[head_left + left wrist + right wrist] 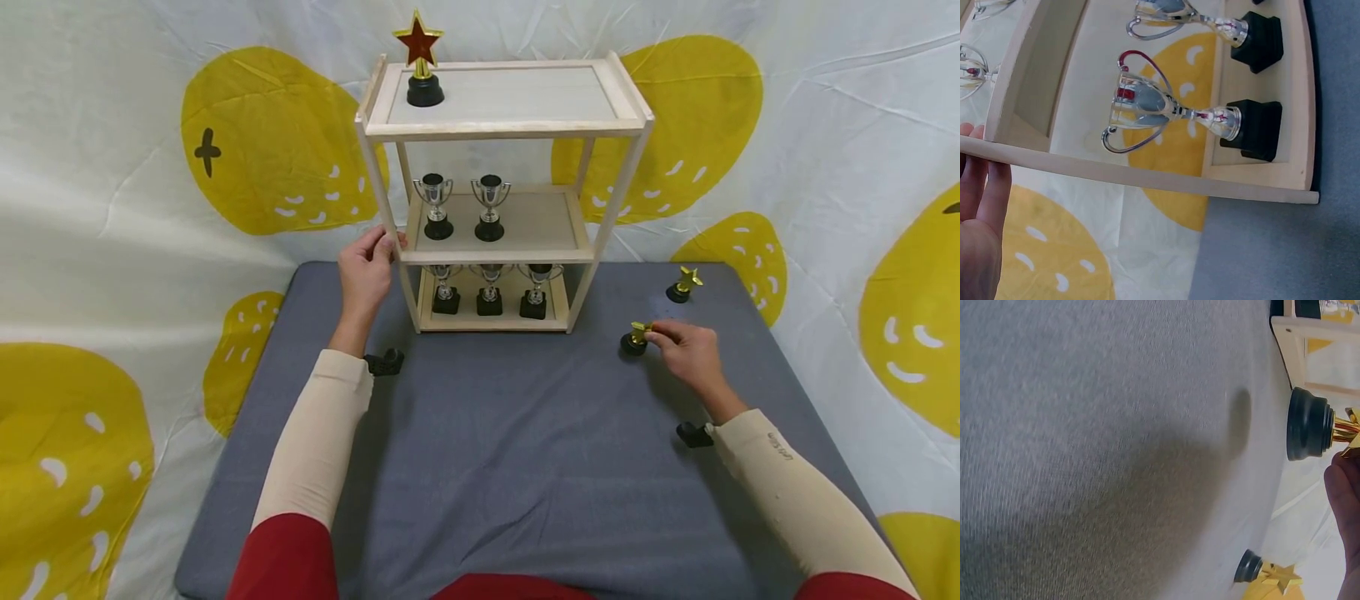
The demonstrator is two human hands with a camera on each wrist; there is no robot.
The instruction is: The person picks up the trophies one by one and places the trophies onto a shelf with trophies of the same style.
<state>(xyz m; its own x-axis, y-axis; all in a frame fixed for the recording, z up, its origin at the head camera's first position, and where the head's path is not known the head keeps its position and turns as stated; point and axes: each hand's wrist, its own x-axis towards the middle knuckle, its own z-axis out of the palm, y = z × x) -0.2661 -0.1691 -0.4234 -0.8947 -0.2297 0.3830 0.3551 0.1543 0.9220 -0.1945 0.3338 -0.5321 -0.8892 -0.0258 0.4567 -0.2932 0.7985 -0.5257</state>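
At the left side of a wooden three-tier shelf (502,257), my left hand (366,271) grips the front upright near the middle tier. The left wrist view shows fingers (991,194) passing behind that upright (1147,178). To the right of the shelf, my right hand (686,354) pinches a small gold star trophy (634,342) by its star. Its black base (1309,425) hangs above the cloth, apart from its shadow. Another gold star trophy (681,285) stands farther back on the right.
A red-and-gold star trophy (425,87) stands at the top tier's left. Two silver cups (490,212) occupy the middle tier, three silver cups (489,293) the bottom one. Grey cloth covers the table (510,450); a patterned curtain (150,275) hangs behind.
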